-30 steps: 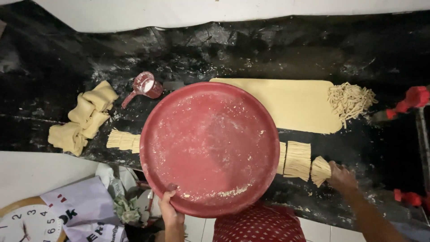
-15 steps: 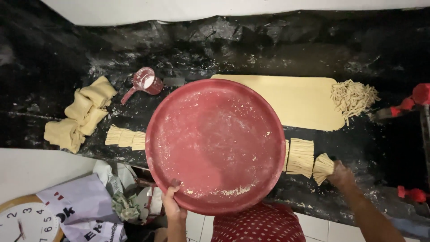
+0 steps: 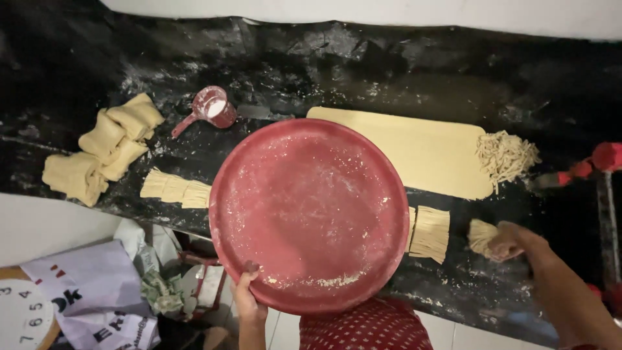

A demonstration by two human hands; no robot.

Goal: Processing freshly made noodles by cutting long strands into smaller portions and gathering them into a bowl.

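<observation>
Your left hand (image 3: 248, 299) grips the rim of the round red tray (image 3: 310, 214), flour-dusted and crumb-speckled, while your right hand (image 3: 518, 241) pinches a noodle bundle (image 3: 483, 236).

Folded dough pieces (image 3: 103, 152), floury red cup (image 3: 217, 109), perhaps crumpled bags (image 3: 84, 291)

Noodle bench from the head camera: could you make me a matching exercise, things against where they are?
Things:
1. red tray
2. small red cup
3. flat dough sheet
4. cut noodle bundle

Places:
A. in the right hand
B. held at its near rim by the left hand
C. beyond the tray, towards the right
D. beyond the tray's left edge

Pairs: 1-B, 2-D, 3-C, 4-A
</observation>
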